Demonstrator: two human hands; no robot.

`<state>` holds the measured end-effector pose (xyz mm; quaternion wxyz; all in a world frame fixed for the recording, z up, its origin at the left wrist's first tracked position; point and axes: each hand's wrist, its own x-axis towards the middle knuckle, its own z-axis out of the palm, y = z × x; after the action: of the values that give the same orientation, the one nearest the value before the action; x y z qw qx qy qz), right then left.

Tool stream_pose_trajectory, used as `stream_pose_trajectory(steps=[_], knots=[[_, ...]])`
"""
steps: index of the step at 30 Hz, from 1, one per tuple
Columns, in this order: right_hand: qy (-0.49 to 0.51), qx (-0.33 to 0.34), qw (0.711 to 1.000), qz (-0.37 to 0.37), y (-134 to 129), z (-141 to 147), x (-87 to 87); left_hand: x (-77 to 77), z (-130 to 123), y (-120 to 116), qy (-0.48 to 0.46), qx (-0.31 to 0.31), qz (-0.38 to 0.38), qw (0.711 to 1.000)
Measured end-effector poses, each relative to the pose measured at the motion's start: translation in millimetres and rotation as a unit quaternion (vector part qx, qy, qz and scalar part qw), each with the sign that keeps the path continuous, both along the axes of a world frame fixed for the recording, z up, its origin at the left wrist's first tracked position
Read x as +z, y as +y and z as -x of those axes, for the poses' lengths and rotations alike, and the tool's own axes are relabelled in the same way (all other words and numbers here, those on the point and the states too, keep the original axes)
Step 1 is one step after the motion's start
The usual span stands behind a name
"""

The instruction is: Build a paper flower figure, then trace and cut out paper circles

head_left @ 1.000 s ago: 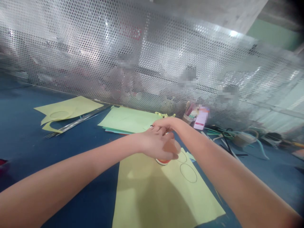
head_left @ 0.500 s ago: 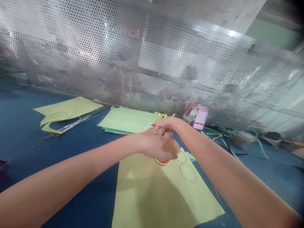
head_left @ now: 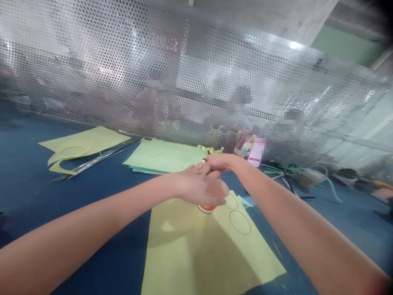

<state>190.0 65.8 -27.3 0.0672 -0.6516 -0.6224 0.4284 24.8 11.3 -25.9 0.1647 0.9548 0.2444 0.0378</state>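
A large yellow paper sheet (head_left: 172,254) lies before me, with pencil-like circle outlines (head_left: 240,222) on its right side. Standing on the sheet is a small round container (head_left: 207,209) with a red band and pale rim at its base. My left hand (head_left: 199,184) is closed around it from above and covers most of it. Just beyond, my right hand (head_left: 219,162) is bent inward with its fingers pressed together. A small dark-and-white end (head_left: 204,160), apparently of a pen, shows at its fingers; the rest is hidden behind my left hand.
Green paper sheets (head_left: 166,155) are stacked behind my hands. Cut yellow paper (head_left: 92,139) and metal rulers (head_left: 95,162) lie left. A phone (head_left: 256,151) leans beside a cup of tools (head_left: 241,145). Strips and cords (head_left: 288,180) clutter the right. A perforated screen (head_left: 123,73) rises behind.
My right hand has shifted slightly right relative to my left hand, around the container's far side. My left hand keeps its hold on the container. The whole view has moved slightly.
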Motion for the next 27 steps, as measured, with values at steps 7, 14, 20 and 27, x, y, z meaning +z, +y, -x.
stream_pose_trajectory(steps=[7,14,20,27], knots=[[0.065,-0.056,0.994,-0.070,-24,-19,-6.2,4.1,-5,-6,0.017,-0.003,-0.008,1.000],[0.110,-0.092,0.980,-0.138,-55,-28,-14.6,2.3,-10,-8,-0.007,-0.022,-0.050,0.999],[0.122,-0.111,0.968,-0.191,-72,-44,-26.9,2.1,-14,-12,0.012,-0.017,-0.065,0.998],[0.121,-0.141,0.951,-0.246,-92,-56,-33.2,-0.1,-20,-12,0.010,-0.016,-0.068,0.997]])
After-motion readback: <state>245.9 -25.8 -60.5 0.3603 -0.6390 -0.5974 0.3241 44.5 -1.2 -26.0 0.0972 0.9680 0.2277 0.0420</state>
